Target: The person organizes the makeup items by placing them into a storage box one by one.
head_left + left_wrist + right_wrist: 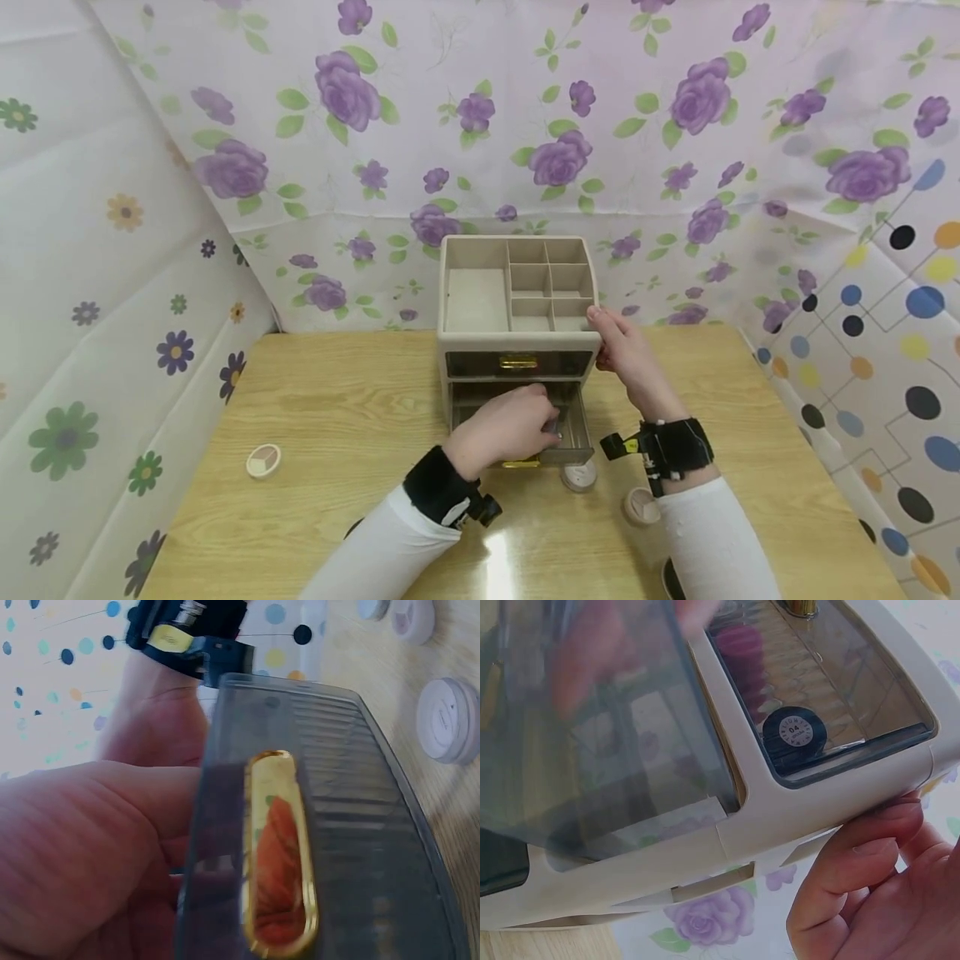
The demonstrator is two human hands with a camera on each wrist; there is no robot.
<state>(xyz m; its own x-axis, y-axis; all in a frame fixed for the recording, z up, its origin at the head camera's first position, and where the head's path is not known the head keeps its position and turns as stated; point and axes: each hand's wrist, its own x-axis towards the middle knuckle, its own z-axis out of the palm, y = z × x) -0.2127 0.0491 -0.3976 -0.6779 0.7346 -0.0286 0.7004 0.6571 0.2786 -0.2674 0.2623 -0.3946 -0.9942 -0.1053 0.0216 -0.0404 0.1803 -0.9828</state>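
A cream desktop organizer with compartments on top and smoky clear drawers stands at the back of the table. Its lower drawer, gold-handled, is pulled out. My left hand reaches over the drawer front, fingers bent down inside; the left wrist view shows the hand behind the clear drawer front. I cannot tell whether its fingers hold anything. My right hand grips the organizer's right side, thumb at the top rim and curled fingers against the side. Through the closed upper drawer shows a dark round container marked 04.
A round compact with pale segments lies at the left of the table. Right of the open drawer, a white round jar and another round compact sit near my right forearm. Floral cloth hangs behind the organizer.
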